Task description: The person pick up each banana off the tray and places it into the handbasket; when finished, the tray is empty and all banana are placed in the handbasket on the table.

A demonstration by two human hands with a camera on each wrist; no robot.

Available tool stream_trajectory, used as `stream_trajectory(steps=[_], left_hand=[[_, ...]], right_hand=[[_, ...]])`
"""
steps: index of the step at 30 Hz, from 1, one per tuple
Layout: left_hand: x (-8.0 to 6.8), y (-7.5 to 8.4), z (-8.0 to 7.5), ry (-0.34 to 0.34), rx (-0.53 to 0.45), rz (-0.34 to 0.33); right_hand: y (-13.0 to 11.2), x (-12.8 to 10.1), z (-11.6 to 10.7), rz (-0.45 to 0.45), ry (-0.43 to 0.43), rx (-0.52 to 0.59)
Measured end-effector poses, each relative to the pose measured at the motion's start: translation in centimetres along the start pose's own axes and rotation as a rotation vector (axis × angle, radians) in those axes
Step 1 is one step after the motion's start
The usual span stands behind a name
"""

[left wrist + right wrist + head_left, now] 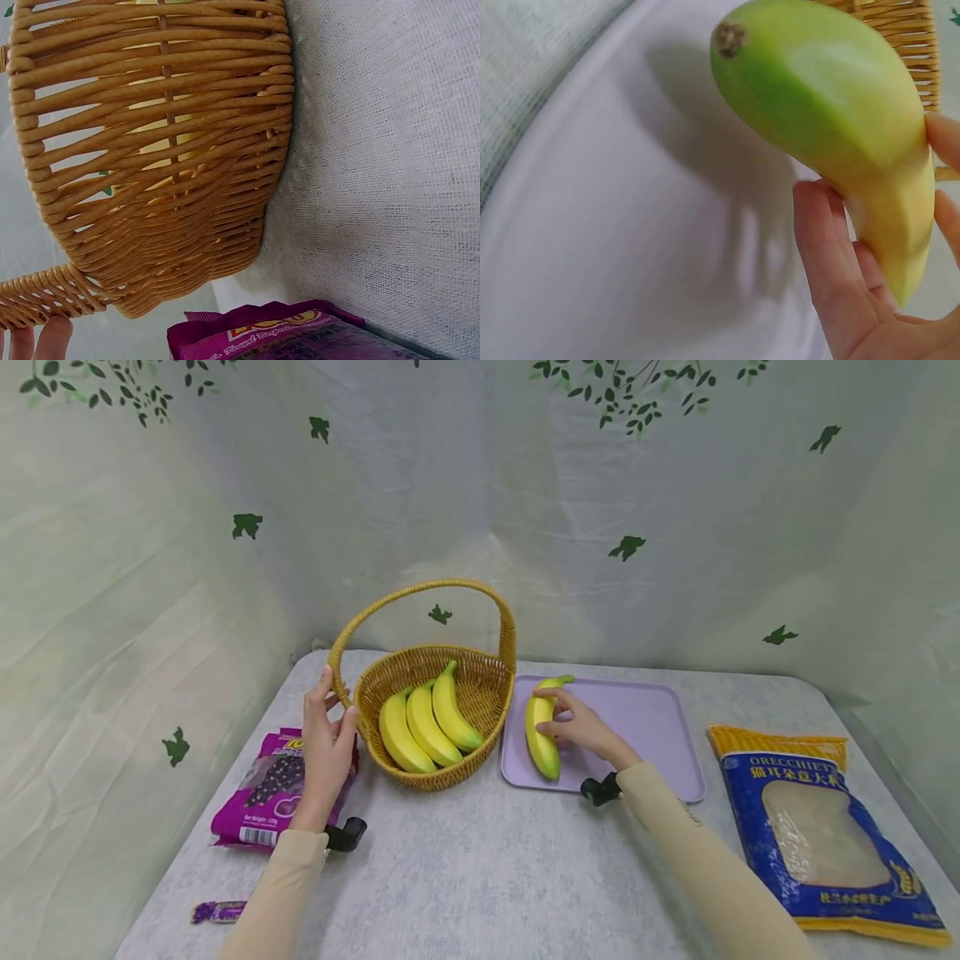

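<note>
My right hand (581,722) grips a yellow banana (542,739) over the left part of a lilac tray (622,710). In the right wrist view the banana's greenish tip (780,67) points away from my fingers (832,262), and its shadow falls on the tray. With its thumb and fingers, my left hand (327,752) holds the handle of a wicker basket (431,782) at its left side. Inside the basket lie three bananas (423,722) side by side. The left wrist view shows the basket's woven wall (165,150) and my fingertips (54,337) at the handle.
A purple snack bag (258,793) lies left of the basket, partly behind my left hand. Nearer the front is a small purple wrapped bar (217,912), partly covered by my sleeve. A blue and yellow pasta bag (825,843) lies at the right. A fabric backdrop stands behind the table.
</note>
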State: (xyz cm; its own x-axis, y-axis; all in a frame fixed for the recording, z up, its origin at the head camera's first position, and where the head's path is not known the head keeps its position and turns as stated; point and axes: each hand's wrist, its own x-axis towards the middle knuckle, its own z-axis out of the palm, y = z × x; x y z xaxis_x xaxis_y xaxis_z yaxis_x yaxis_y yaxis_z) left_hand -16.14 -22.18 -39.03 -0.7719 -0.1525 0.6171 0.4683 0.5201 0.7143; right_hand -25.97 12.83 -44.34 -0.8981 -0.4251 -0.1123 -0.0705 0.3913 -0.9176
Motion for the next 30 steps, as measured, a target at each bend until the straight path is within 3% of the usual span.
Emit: stream_trajectory(steps=[7,15,24,30], left_hand=[[0.0,-0.1,-0.1,-0.002,-0.016,-0.008],[0.0,-0.1,0.0,0.001,-0.014,0.003],[0.1,0.0,0.0,0.003,-0.011,0.012],[0.0,0.1,0.0,0.005,-0.011,0.019]], right_hand=[[-2.3,-1.0,0.0,-0.094,-0.118,0.029],[-5.2,-1.0,2.1,-0.189,-0.245,0.002],[-7.5,1.7,3.7,-0.277,-0.253,-0.063],[-9.1,4.6,4.5,-0.286,-0.201,-0.15]])
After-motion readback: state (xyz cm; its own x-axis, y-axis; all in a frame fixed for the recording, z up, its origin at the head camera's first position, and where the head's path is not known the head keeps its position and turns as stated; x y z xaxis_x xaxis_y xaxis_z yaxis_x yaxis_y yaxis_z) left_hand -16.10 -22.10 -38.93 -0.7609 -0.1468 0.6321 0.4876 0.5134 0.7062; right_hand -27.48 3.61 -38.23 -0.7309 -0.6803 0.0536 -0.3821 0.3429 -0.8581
